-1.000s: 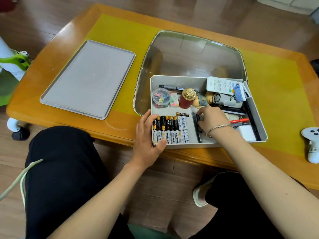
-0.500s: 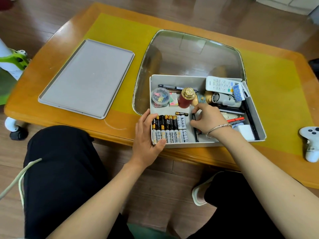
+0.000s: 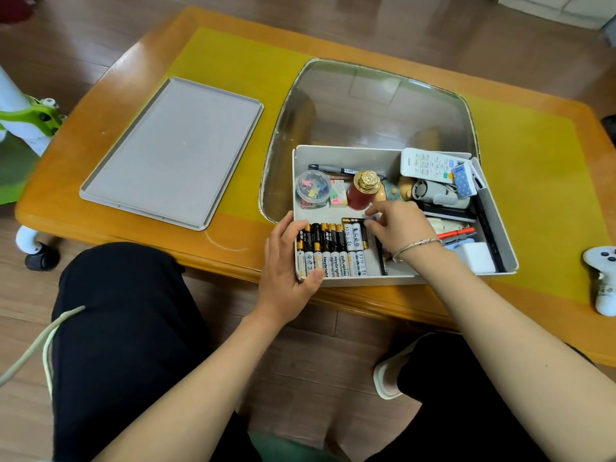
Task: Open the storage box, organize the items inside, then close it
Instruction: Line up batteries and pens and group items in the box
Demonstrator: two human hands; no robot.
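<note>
Both hands curled — left hand (image 3: pixel 286 261) grips storage box (image 3: pixel 493 208), right hand (image 3: pixel 396 228) seemingly pinches battery (image 3: pixel 352 220).

Right hand (image 3: pixel 398 230) covers near part of open grey plastic storage box (image 3: pixel 336 154); items beneath unseen. White game controller (image 3: pixel 605 278) cut by right edge. White remote control (image 3: pixel 430 165) button labels too small to read.

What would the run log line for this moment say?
lid off, on table | left hand grips storage box corner | right hand at loose battery | batteries rowed
</note>
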